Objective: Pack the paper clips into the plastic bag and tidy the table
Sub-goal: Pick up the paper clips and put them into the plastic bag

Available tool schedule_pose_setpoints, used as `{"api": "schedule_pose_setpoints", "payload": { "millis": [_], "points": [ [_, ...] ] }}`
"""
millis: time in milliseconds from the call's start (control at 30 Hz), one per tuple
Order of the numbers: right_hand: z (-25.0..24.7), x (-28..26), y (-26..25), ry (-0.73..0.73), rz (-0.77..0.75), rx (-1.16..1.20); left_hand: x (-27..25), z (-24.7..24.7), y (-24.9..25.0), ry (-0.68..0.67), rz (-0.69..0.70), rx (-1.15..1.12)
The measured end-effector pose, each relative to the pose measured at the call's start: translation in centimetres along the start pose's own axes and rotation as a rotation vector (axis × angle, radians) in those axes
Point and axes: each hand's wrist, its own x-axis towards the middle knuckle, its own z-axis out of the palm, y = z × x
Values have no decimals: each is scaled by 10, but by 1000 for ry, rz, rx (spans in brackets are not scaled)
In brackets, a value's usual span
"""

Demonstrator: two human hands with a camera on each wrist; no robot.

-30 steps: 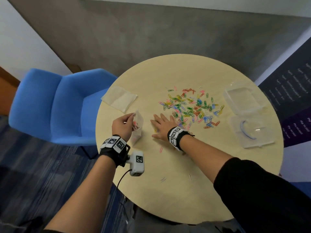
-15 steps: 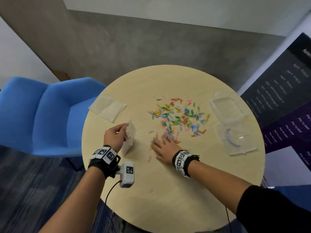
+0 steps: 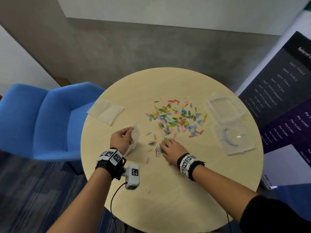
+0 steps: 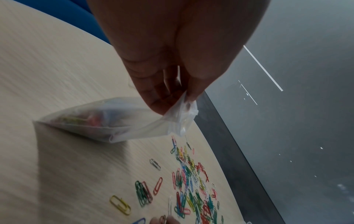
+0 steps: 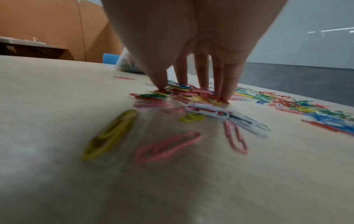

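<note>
Coloured paper clips [image 3: 176, 116] lie scattered over the middle of the round table [image 3: 168, 84]. A small clear plastic bag [image 3: 135, 137] with some clips inside stands left of them. My left hand [image 3: 120, 138] pinches its mouth between thumb and fingers [image 4: 153, 104], and the bag [image 4: 107, 119] sags onto the table. My right hand [image 3: 170, 148] is at the near edge of the scatter. Its fingertips [image 5: 224, 97] and thumb press down on a small heap of clips [image 5: 193, 94]. More clips [image 4: 191, 181] lie past the bag.
Spare flat plastic bags [image 3: 106, 111] lie at the table's left. An open clear plastic box [image 3: 233, 138] with its lid [image 3: 225, 108] sits at the right. Stray clips [image 3: 149, 191] lie near the front edge. A blue chair [image 3: 42, 121] stands left, a dark banner [image 3: 286, 98] right.
My right hand has drawn back toward me, dragging a small heap of clips out of the scatter. My left hand still holds the bag in the same place.
</note>
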Motion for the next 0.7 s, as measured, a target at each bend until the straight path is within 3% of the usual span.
{"api": "schedule_pose_setpoints", "payload": {
  "millis": [167, 267, 400, 467, 600, 700],
  "points": [
    [-15, 0, 0, 10, -11, -13, -3, 9, 3, -6, 3, 20],
    [-27, 9, 11, 8, 108, 173, -4, 13, 2, -26, 2, 28],
    [-30, 4, 30, 213, 476, 867, -7, 14, 5, -43, 20, 17],
    [-35, -2, 35, 245, 576, 1276, -6, 15, 4, -43, 19, 20],
    [-67, -7, 27, 177, 551, 1999, -7, 21, 6, -48, 10, 31],
    [-94, -3, 4, 140, 462, 2156, -10, 29, 11, -72, 20, 32]
  ]
}}
